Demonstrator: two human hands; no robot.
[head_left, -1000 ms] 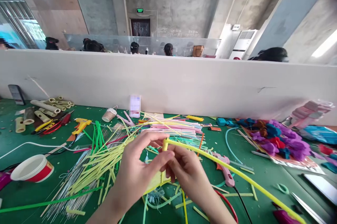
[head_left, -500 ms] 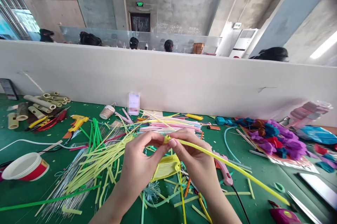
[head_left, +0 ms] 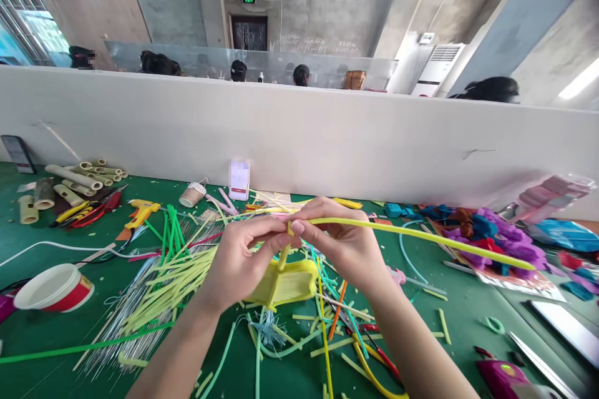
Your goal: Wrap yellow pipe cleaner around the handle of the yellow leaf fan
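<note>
A long yellow pipe cleaner (head_left: 421,236) stretches rightward from my fingers, its far end free in the air. My right hand (head_left: 339,240) is closed, pinching it close to its left end. Beside it, my left hand (head_left: 250,255) pinches the same spot, where the pipe cleaner meets a short upright yellow stalk (head_left: 283,256). Below the fingers hangs a broad yellow piece (head_left: 292,283) with ribbed sides, which appears joined to the stalk. A frayed blue-grey tassel (head_left: 269,329) shows under that piece. My fingers hide the exact joint.
Light-green strips (head_left: 173,286) and thin wires lie to the left, near a paper cup (head_left: 56,290) and a yellow glue gun (head_left: 140,213). Red-handled scissors (head_left: 386,361) lie under my right forearm. Purple flowers (head_left: 510,243) sit at right. A white partition (head_left: 299,137) stands behind.
Both hands have risen slightly, and the yellow piece now shows more fully beneath them with its stalk visible. The pipe cleaner's free end has swung up and right.
</note>
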